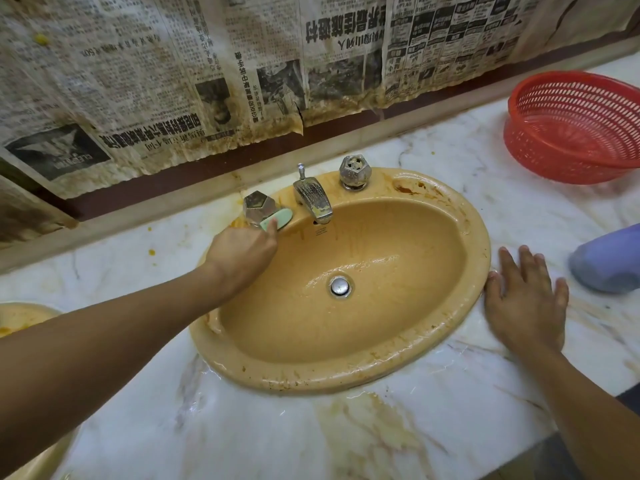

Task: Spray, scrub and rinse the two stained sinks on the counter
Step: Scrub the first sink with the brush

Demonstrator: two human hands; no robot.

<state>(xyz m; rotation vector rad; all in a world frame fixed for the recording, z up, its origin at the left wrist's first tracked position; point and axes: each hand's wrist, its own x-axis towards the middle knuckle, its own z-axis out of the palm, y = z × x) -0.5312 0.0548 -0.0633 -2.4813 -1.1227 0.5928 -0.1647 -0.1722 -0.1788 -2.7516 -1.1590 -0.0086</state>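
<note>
left hand (242, 258): reaching to the back-left rim of the sink, fingers (272, 228) curled round a pale green sponge, gripping it.
sponge (278, 219): pressed on the sink's rim, touching the base of the left knob, just left of the spout.
right hand (526, 306): flat, palm down on the bench, fingers spread and straight, holding nothing; thumb side touching the sink's right rim.
sink (479, 244): oval, orange-tan, set into the bench; wet and glossy, brown stains along the rim, heaviest at the back right and the front edge.
drain plug (339, 285): metal, at the bottom of the basin.
spout (313, 199): tarnished metal, at the back centre, pointing into the basin.
left knob (258, 206): faceted, dull metal.
right knob (353, 171): faceted, grimy, right of the spout.
second sink (20, 317): same colour, only an edge showing at far left.
bench (311, 431): white veined marble, wet, yellowish smears near the front.
basket (575, 126): red plastic mesh, on the bench at far right.
blue object (609, 261): beside the right hand, cut off by the frame; kind unclear.
newspaper (173, 81): stained sheets covering the wall behind.
</note>
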